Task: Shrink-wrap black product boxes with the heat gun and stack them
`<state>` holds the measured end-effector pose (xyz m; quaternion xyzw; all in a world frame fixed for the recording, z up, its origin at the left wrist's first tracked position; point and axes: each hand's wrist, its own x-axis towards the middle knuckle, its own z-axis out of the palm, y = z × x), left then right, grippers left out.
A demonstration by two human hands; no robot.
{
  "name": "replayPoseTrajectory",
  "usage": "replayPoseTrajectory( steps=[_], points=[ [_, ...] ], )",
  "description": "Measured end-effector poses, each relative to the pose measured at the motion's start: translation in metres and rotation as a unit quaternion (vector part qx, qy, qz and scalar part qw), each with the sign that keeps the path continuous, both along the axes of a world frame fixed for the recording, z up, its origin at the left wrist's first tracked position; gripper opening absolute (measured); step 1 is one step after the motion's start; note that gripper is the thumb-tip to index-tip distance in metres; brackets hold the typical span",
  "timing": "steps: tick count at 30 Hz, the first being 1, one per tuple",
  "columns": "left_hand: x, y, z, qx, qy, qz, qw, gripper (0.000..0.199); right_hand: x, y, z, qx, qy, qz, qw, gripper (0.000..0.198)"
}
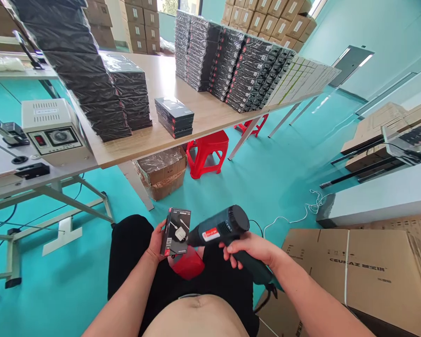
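In my left hand [156, 241] is a black retail box [177, 234] with a white charger and cable pictured on its front; the fingers grip its left side. My right hand [249, 250] is wrapped round the handle of a dark heat gun [221, 227] with a red and white label. Its nozzle points left and reaches the right edge of the box; whether it touches I cannot tell. A small pile of similar black boxes [174, 117] lies near the front edge of the wooden table [161, 75]. Below my hands, part of a red stool [187, 267] shows between my legs.
Tall stacks of wrapped black boxes [73, 70] and more stacked boxes [249, 70] stand on the table. A beige control unit [52, 131] sits on the left bench. An open carton [164, 175] and a red stool [208, 150] are under the table. Large cartons [372, 271] are at my right.
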<state>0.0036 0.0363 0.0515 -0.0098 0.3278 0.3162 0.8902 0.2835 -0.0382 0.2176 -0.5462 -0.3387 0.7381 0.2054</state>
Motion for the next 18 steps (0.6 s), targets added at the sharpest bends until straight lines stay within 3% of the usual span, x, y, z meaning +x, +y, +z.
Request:
replayPoseTrajectory(
  steps=[3,8,13,18],
  points=[
    [0.000,0.001,0.000,-0.001,-0.001,-0.002,1.000,0.040,-0.003,-0.003,0.001,-0.002,-0.001,0.017,1.000,0.029],
    [-0.001,0.001,-0.001,-0.009,0.010,0.002,1.000,0.041,-0.009,-0.003,-0.005,0.042,-0.021,-0.089,0.995,0.031],
    [-0.003,0.002,-0.003,0.003,-0.019,0.061,0.998,0.043,-0.011,-0.024,-0.011,-0.007,0.013,0.011,1.000,0.031],
    [-0.005,0.004,-0.011,0.011,-0.029,0.093,0.995,0.046,-0.015,-0.038,-0.018,-0.006,0.008,-0.099,0.995,0.033]
  ],
)
